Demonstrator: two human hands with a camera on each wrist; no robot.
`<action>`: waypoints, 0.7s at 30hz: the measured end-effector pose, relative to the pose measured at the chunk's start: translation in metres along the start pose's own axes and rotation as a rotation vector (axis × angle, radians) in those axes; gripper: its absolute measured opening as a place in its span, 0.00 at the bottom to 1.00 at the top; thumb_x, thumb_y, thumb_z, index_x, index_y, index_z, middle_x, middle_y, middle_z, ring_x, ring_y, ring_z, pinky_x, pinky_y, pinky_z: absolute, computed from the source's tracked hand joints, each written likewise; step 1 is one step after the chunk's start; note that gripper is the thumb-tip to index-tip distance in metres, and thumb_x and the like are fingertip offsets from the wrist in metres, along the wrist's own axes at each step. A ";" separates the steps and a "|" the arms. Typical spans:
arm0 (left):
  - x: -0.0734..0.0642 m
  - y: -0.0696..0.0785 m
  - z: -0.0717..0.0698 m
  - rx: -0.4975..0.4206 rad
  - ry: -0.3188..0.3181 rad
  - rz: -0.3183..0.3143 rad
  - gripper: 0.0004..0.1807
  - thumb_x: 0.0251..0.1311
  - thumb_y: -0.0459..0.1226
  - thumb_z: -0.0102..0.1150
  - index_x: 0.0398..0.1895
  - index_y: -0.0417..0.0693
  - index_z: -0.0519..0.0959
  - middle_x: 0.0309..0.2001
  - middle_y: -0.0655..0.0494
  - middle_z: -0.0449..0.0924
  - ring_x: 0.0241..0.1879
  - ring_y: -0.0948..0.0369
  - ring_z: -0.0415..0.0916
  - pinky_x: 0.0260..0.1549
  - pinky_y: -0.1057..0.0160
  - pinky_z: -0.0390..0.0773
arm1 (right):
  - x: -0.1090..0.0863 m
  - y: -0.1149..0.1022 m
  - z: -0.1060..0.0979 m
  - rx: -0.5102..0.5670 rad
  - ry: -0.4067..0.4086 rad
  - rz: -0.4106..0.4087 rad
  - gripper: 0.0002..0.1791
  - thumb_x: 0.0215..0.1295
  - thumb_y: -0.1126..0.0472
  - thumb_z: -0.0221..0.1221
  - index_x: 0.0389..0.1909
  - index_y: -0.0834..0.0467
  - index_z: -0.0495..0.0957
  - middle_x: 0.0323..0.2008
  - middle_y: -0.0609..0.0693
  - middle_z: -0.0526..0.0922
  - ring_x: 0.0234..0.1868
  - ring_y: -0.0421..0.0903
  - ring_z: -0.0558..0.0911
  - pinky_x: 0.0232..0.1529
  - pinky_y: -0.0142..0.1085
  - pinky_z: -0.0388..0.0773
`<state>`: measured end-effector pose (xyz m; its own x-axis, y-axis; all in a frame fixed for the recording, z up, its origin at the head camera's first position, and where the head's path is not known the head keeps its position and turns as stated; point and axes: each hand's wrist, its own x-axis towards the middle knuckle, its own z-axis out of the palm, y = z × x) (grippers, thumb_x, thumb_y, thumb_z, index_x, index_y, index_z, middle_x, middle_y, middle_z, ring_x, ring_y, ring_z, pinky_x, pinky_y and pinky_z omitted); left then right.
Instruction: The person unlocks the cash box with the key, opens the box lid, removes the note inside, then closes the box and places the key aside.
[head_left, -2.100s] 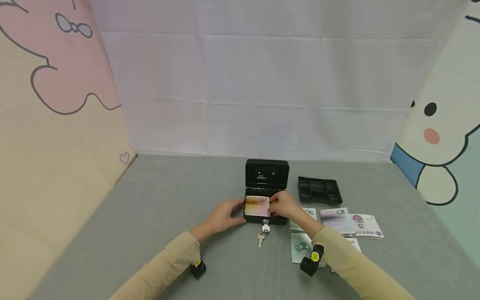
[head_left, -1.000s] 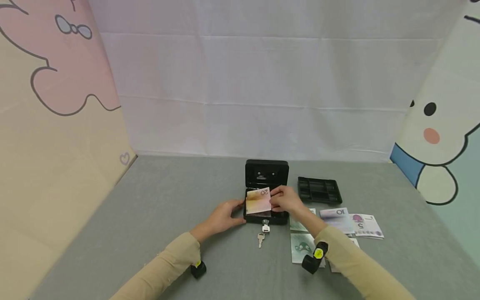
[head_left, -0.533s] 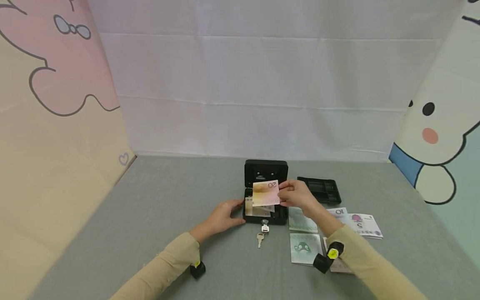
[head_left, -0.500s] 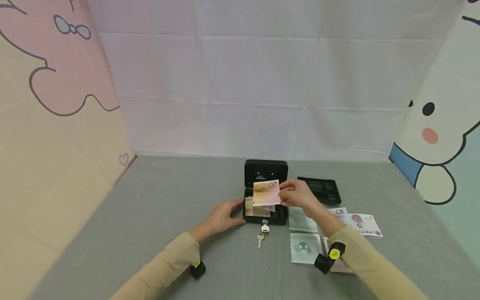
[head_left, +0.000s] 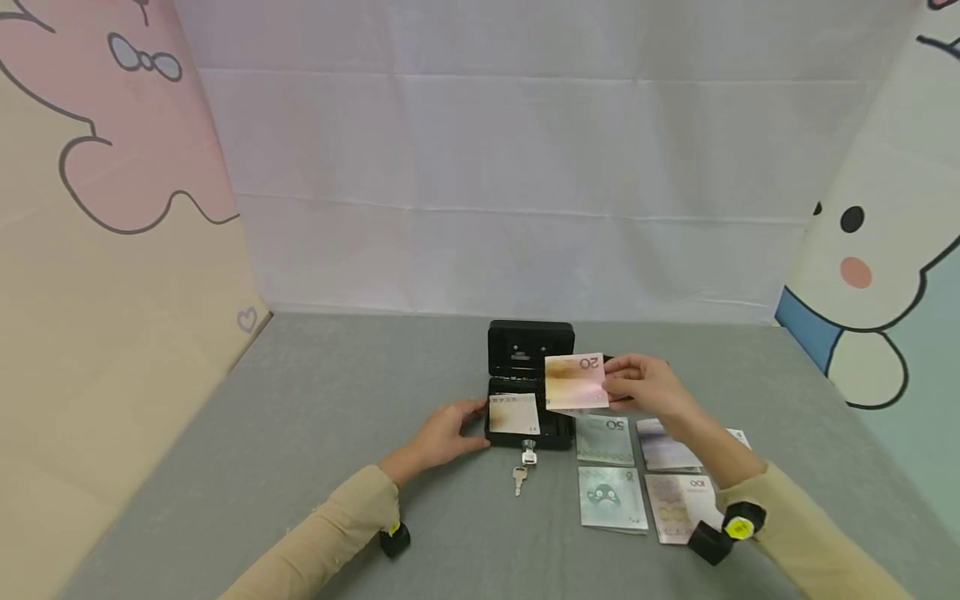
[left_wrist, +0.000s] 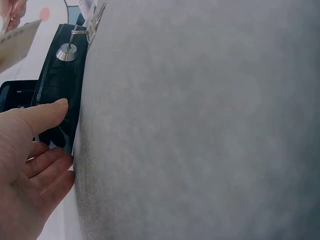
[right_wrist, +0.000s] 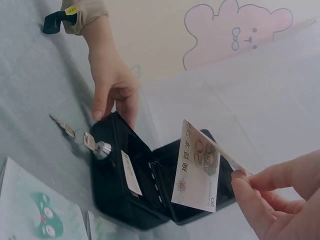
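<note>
While one 20 note (head_left: 575, 382) is being pinched at its edge between the thumb and fingers (right_wrist: 250, 197) of the right hand (head_left: 643, 386), it is being held in the air just beside the raised lid of the single black cash box (head_left: 529, 375). One more note (head_left: 513, 413) is lying inside the open box, near the fingers of the left hand (head_left: 442, 432), which are being pressed, nearly straight, against the box's outer wall. Two keys (head_left: 525, 465) are being seen at the box's front: one is sitting in the lock, the other is hanging from it onto the grey table (head_left: 315, 433). Below the right fingers, four notes are being counted plainly on the table: a 50 note (head_left: 604, 438), a penguin-printed note (head_left: 611, 497), a 100 note (head_left: 678, 508) and a pale purple note (head_left: 663, 448). The corner of a fifth is showing behind the forearm.
</note>
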<state>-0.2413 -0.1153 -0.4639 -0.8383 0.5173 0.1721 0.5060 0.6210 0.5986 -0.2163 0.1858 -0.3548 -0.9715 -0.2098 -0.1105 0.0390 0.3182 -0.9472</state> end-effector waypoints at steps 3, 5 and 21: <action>0.000 0.000 0.000 0.004 -0.004 -0.004 0.33 0.49 0.37 0.66 0.57 0.31 0.68 0.52 0.40 0.74 0.50 0.51 0.74 0.47 0.54 0.74 | -0.007 0.005 -0.016 -0.002 -0.003 -0.035 0.21 0.63 0.64 0.54 0.51 0.75 0.63 0.31 0.47 0.78 0.30 0.39 0.78 0.34 0.33 0.80; 0.000 0.000 0.000 0.004 -0.005 -0.007 0.33 0.49 0.37 0.66 0.57 0.31 0.68 0.52 0.40 0.74 0.50 0.51 0.73 0.48 0.54 0.74 | -0.009 0.016 -0.030 0.006 -0.012 -0.069 0.20 0.63 0.63 0.54 0.50 0.73 0.64 0.32 0.49 0.78 0.30 0.40 0.78 0.33 0.34 0.80; 0.000 0.001 -0.001 0.006 -0.018 -0.016 0.33 0.49 0.37 0.66 0.58 0.31 0.67 0.53 0.40 0.73 0.51 0.51 0.72 0.49 0.54 0.73 | -0.069 0.067 -0.120 -0.211 0.086 0.094 0.23 0.66 0.59 0.52 0.51 0.74 0.62 0.33 0.46 0.78 0.31 0.39 0.78 0.35 0.34 0.80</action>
<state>-0.2409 -0.1149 -0.4627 -0.8425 0.5177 0.1488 0.4941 0.6328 0.5962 -0.1746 0.3324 -0.3749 -0.9826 -0.0932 -0.1607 0.0895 0.5203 -0.8493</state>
